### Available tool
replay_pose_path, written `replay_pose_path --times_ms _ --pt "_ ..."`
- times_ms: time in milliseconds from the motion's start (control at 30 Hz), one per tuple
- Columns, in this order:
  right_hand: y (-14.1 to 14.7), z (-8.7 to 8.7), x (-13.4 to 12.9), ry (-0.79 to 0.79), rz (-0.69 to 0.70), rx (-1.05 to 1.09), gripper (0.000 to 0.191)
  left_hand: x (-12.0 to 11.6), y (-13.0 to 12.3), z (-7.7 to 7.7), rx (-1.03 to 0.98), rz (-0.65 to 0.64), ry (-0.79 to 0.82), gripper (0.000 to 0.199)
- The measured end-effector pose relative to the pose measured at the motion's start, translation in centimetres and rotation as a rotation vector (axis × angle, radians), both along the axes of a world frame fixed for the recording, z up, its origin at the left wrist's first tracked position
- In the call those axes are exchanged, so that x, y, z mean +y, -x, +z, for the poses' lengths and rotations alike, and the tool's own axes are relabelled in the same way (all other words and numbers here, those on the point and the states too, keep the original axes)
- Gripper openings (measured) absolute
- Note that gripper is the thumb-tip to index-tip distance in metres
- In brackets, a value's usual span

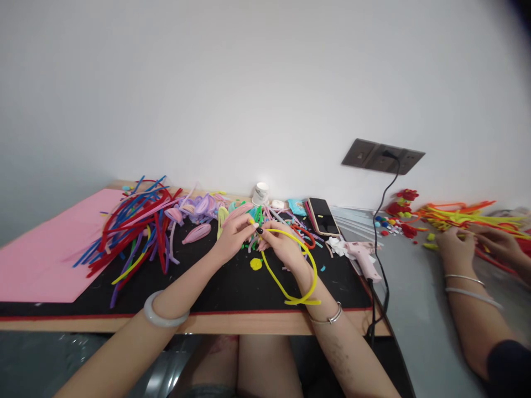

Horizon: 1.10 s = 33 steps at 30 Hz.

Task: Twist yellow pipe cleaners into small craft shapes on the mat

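A long yellow pipe cleaner [312,264] runs out from between my two hands and curls in a loose loop over my right wrist. My left hand [233,239] is closed in a pinch, with a bit of yellow at its fingertips. Pressed close against it, my right hand [283,245] pinches the same pipe cleaner between thumb and fingers. The exact point where the fingers meet is partly hidden. Below my hands, a small yellow coiled piece [256,264] lies on the black mat [224,290]. Behind them lie green and pink pipe-cleaner pieces [259,213].
Left are a pipe-cleaner bundle [136,232] and pink sheet [53,249]. A white cup [261,193] and phone [323,216] stand behind. Right, a pink glue gun [363,260] trails a cord [378,204] to the wall socket. A co-worker's hands [458,249] handle pipe cleaners.
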State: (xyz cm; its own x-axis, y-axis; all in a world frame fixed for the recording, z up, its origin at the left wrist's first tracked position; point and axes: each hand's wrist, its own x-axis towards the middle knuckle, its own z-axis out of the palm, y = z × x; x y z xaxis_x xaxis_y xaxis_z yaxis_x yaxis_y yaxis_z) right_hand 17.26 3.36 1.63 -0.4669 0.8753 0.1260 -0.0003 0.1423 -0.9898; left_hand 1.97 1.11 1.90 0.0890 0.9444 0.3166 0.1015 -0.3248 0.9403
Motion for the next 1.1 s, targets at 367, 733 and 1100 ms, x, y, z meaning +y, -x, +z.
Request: replay_pose_path --times_ms 367,733,1100 --pt "0.0 -0.3 0.1 0.098 -0.072 0.055 0.031 -0.2 0.0 0.2 0.229 0.078 -0.168 0.027" --pt "0.0 -0.2 0.1 0.482 -0.017 0.211 0.034 -0.4 -0.2 0.1 0.243 0.103 -0.161 0.024" --pt "0.3 0.1 -0.8 -0.314 -0.367 -0.116 0.018 -0.2 0.2 -0.7 0.246 0.323 -0.182 0.026"
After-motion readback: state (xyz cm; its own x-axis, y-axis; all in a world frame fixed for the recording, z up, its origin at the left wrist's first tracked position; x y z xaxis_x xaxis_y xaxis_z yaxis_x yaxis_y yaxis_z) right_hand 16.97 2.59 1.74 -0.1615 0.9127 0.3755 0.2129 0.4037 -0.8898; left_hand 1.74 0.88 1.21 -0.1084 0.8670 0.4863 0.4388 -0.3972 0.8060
